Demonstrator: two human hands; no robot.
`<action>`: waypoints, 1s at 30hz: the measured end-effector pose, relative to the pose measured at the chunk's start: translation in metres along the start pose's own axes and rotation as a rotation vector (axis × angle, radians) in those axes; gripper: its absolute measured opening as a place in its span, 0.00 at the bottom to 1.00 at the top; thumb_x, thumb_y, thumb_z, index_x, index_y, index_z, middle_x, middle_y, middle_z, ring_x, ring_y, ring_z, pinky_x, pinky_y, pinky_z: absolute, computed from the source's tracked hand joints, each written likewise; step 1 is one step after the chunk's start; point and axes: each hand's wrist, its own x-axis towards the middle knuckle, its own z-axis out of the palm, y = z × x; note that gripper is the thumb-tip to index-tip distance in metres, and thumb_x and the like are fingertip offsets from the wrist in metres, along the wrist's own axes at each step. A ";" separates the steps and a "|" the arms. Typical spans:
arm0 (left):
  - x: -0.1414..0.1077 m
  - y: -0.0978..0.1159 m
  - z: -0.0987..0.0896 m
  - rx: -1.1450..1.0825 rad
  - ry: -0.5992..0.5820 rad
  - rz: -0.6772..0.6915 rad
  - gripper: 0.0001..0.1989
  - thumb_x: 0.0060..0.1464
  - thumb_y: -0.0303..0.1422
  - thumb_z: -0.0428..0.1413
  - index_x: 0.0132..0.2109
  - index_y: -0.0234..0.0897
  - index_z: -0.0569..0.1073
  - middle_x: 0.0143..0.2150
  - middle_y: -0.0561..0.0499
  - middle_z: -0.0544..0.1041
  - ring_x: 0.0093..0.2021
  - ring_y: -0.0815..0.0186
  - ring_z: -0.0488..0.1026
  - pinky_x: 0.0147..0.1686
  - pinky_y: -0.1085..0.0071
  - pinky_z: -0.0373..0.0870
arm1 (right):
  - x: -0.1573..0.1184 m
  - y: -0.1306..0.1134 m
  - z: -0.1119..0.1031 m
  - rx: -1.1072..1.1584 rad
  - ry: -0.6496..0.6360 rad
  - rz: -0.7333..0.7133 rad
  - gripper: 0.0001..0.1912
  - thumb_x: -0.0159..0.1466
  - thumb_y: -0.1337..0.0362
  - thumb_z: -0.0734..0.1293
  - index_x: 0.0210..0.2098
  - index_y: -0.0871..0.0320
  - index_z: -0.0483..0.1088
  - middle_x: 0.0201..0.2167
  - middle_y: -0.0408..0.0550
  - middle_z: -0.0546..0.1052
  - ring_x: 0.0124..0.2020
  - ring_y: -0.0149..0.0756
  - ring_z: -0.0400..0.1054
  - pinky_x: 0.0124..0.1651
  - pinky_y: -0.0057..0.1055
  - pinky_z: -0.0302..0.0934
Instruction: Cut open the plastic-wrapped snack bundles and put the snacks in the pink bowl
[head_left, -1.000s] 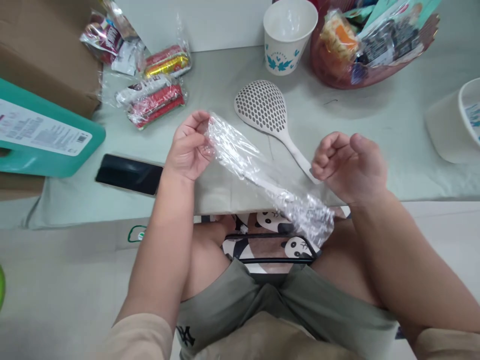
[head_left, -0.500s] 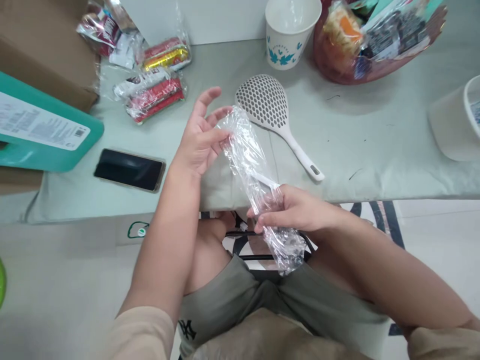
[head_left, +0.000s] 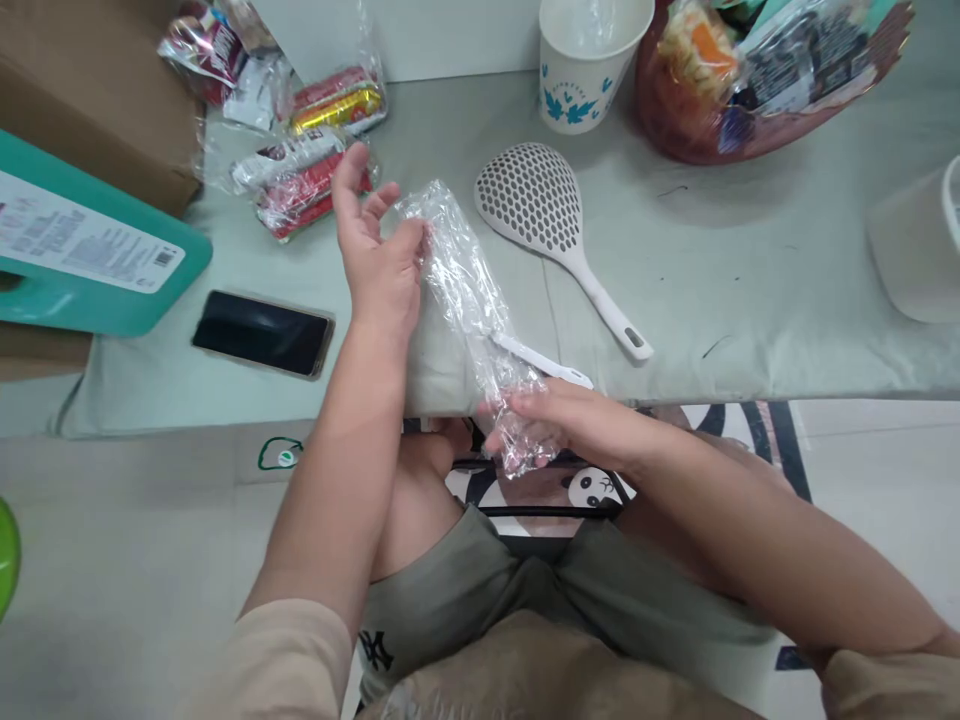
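Note:
A crumpled clear plastic wrapper (head_left: 465, 285) stretches between my two hands at the table's front edge. The fingers of my left hand (head_left: 382, 245) pinch its upper end between thumb and fingers, with other fingers raised. My right hand (head_left: 544, 420) is closed on the lower end, the plastic bunched around its fingers. A thin white handle (head_left: 547, 362) with a small hole slants across the wrapper just above my right hand; its other end is hard to make out. Right of the wrapper, a whitish slotted strainer spoon (head_left: 532, 200) lies flat on the table.
A black phone (head_left: 262, 333) lies left of my left arm. Wrapped snacks (head_left: 311, 175), a teal container (head_left: 90, 240) and a cardboard box (head_left: 105, 90) are at the left. A paper cup (head_left: 589, 70), a pink bowl of packets (head_left: 697, 135) and a white tub (head_left: 911, 250) stand behind and right.
Both hands have shifted slightly, the left one up and leftward with the wrapper's top. The lower end of the plastic is higher and more bunched, and the white handle shows more clearly.

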 end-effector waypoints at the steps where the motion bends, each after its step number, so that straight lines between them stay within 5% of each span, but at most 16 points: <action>1: 0.000 0.000 0.000 0.022 0.044 0.055 0.44 0.50 0.35 0.68 0.64 0.62 0.50 0.74 0.67 0.47 0.67 0.65 0.48 0.47 0.71 0.66 | 0.003 0.003 0.001 0.043 0.026 0.010 0.27 0.58 0.43 0.75 0.44 0.59 0.76 0.37 0.49 0.81 0.30 0.30 0.74 0.25 0.23 0.59; 3: 0.002 -0.002 0.000 0.073 0.162 0.162 0.42 0.49 0.36 0.69 0.63 0.58 0.53 0.73 0.63 0.51 0.65 0.64 0.51 0.47 0.70 0.66 | 0.006 0.006 0.003 0.061 -0.030 0.000 0.26 0.55 0.46 0.78 0.43 0.60 0.77 0.32 0.46 0.79 0.26 0.28 0.70 0.23 0.22 0.56; 7: 0.007 -0.008 -0.008 0.110 0.208 0.184 0.42 0.47 0.42 0.70 0.62 0.59 0.54 0.71 0.67 0.53 0.64 0.65 0.52 0.46 0.71 0.66 | 0.006 0.006 0.006 -0.017 -0.221 -0.056 0.16 0.59 0.55 0.76 0.40 0.61 0.77 0.24 0.38 0.71 0.23 0.24 0.61 0.24 0.23 0.56; 10: 0.010 -0.011 -0.014 0.096 0.199 0.168 0.43 0.47 0.42 0.70 0.62 0.60 0.53 0.71 0.68 0.52 0.64 0.66 0.51 0.48 0.69 0.65 | 0.003 0.005 0.006 -0.030 -0.233 -0.117 0.10 0.61 0.62 0.72 0.39 0.62 0.77 0.22 0.36 0.68 0.21 0.23 0.57 0.23 0.24 0.52; 15: 0.011 -0.012 -0.012 0.119 0.235 0.166 0.43 0.48 0.47 0.70 0.63 0.57 0.54 0.70 0.65 0.54 0.62 0.68 0.52 0.45 0.72 0.66 | 0.002 0.003 0.004 -0.040 -0.267 -0.044 0.21 0.63 0.69 0.65 0.55 0.65 0.74 0.15 0.30 0.60 0.17 0.24 0.51 0.22 0.25 0.46; 17: 0.011 -0.012 -0.010 0.151 0.254 0.174 0.43 0.48 0.51 0.69 0.63 0.57 0.53 0.70 0.65 0.54 0.62 0.67 0.52 0.42 0.72 0.66 | 0.003 0.004 0.003 -0.049 -0.325 -0.034 0.20 0.64 0.68 0.64 0.54 0.66 0.75 0.15 0.30 0.58 0.18 0.24 0.49 0.22 0.26 0.45; 21: 0.011 -0.011 -0.008 0.140 0.245 0.085 0.43 0.48 0.37 0.68 0.64 0.57 0.51 0.71 0.61 0.54 0.63 0.66 0.52 0.41 0.72 0.67 | 0.004 0.006 0.002 -0.113 -0.379 -0.138 0.19 0.68 0.56 0.66 0.48 0.65 0.78 0.18 0.33 0.59 0.21 0.26 0.52 0.25 0.27 0.48; 25: 0.007 -0.002 -0.008 0.180 0.323 -0.019 0.40 0.47 0.24 0.65 0.63 0.51 0.58 0.66 0.58 0.61 0.60 0.69 0.57 0.56 0.67 0.66 | -0.002 0.005 0.001 -0.161 -0.311 -0.246 0.23 0.70 0.48 0.66 0.50 0.62 0.80 0.21 0.36 0.60 0.24 0.29 0.54 0.31 0.29 0.52; 28: -0.005 0.011 -0.001 0.303 0.261 0.214 0.21 0.59 0.35 0.61 0.58 0.39 0.71 0.62 0.52 0.69 0.64 0.64 0.59 0.73 0.62 0.52 | -0.009 0.000 -0.001 -0.124 -0.301 -0.329 0.24 0.71 0.47 0.65 0.50 0.61 0.80 0.21 0.37 0.60 0.25 0.29 0.54 0.32 0.30 0.53; 30: -0.019 0.021 0.009 0.265 0.036 0.471 0.25 0.68 0.50 0.48 0.56 0.37 0.77 0.63 0.50 0.73 0.71 0.59 0.60 0.76 0.60 0.48 | -0.013 -0.004 -0.002 -0.097 -0.300 -0.391 0.23 0.72 0.47 0.65 0.49 0.60 0.80 0.21 0.37 0.60 0.24 0.28 0.54 0.32 0.30 0.52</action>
